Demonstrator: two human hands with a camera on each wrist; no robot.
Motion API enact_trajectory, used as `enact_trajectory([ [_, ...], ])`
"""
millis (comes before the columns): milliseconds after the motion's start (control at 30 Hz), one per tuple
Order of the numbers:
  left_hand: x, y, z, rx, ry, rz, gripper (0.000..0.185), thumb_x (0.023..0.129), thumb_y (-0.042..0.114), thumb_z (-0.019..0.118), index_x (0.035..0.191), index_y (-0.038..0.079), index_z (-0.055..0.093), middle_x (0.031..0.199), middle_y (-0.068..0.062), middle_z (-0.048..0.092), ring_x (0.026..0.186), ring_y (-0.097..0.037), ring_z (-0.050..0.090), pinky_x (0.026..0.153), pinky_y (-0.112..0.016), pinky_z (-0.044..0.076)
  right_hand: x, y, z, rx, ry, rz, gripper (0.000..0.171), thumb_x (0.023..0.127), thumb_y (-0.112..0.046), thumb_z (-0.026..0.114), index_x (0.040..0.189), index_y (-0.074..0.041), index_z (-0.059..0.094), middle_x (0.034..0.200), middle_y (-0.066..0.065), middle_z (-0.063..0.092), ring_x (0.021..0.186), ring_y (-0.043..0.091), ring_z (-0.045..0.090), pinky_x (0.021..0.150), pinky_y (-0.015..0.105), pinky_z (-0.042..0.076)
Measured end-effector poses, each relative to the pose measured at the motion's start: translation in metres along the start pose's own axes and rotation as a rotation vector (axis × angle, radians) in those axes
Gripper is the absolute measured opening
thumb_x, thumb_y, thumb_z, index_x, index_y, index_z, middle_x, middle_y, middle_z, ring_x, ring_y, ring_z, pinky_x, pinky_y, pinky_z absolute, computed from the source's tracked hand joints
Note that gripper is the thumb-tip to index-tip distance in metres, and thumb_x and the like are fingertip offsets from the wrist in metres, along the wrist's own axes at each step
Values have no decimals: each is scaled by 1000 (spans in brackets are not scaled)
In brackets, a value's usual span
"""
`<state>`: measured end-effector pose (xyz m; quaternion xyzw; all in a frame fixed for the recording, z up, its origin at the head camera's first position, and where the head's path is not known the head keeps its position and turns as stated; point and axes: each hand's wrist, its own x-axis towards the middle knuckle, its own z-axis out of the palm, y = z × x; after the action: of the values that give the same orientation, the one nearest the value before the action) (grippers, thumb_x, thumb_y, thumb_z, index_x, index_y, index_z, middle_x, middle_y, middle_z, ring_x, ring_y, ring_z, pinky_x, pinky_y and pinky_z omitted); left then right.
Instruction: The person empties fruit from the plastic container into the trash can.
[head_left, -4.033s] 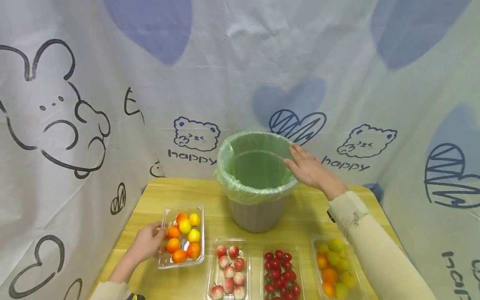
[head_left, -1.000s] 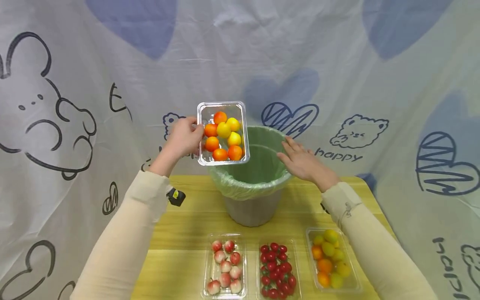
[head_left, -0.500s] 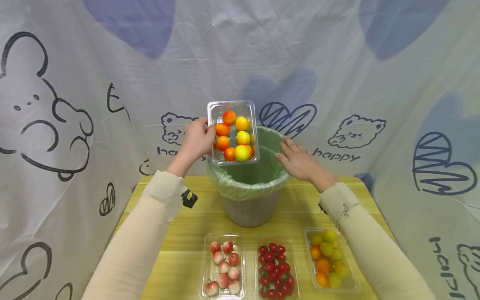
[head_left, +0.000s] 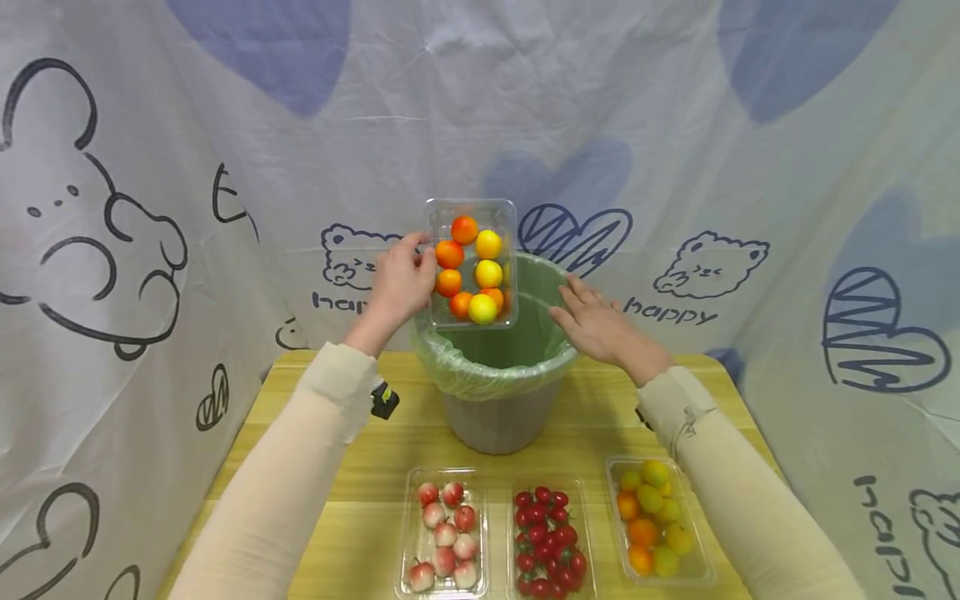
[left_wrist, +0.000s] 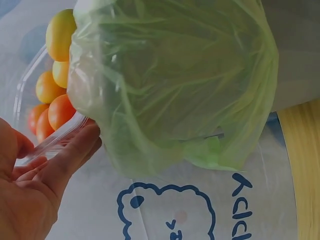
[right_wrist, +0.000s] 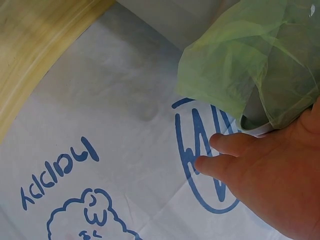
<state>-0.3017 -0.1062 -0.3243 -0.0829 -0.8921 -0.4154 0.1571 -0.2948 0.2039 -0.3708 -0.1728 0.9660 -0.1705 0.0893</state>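
My left hand (head_left: 403, 279) pinches the left edge of a clear plastic container (head_left: 441, 218), thumb against fingers (left_wrist: 75, 150) in the left wrist view. Inside are several small orange and yellow fruits (head_left: 450, 254), gathered along its sides. The container hangs above the left part of a grey bin (head_left: 498, 421), tipped toward the near side. A pale green bag (head_left: 487, 379) lines that bin and folds over its rim. On the rim's right side rests my right hand (head_left: 600, 325), its fingers extended; the right wrist view shows it beside the bag (right_wrist: 220, 65).
Along the near side of the wooden table (head_left: 360, 450) stand three more clear containers: red-and-white fruits (head_left: 444, 533), small red fruits (head_left: 551, 542), and a closed-looking box of yellow and orange fruits (head_left: 656, 517). A printed white cloth (head_left: 420, 125) surrounds the table.
My left hand has lifted the fruit container from the table's left side to above the bin, then slightly right. A yellow fruit has rolled to its near edge. My right hand stays on the rim.
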Motion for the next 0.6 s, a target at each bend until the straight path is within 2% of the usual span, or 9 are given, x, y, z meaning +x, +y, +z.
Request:
enact_trajectory([
  [167, -1, 0, 4, -24, 44, 22, 40, 109, 20, 50, 144, 1, 57, 103, -23, 76, 65, -29, 69, 66, -37, 59, -1, 0, 0, -1, 1, 2, 74, 113, -53, 17, 169, -5, 9, 178, 11, -10, 162, 49, -1, 130, 71, 1],
  [267, -1, 1, 5, -40, 64, 31, 40, 109, 21, 50, 145, 3, 57, 109, -24, 76, 71, -33, 71, 74, -43, 61, 0, 0, 0, -2, 1, 0, 74, 113, -54, 16, 169, -5, 8, 178, 10, -11, 162, 49, 0, 130, 71, 2],
  [600, -2, 2, 7, -72, 123, 68, 44, 110, 20, 51, 149, 1, 54, 127, -29, 72, 97, -38, 74, 80, -48, 64, 0, 0, 0, -1, 1, -2, 74, 113, -53, 17, 169, -5, 9, 178, 11, -10, 162, 50, 1, 129, 72, 2],
])
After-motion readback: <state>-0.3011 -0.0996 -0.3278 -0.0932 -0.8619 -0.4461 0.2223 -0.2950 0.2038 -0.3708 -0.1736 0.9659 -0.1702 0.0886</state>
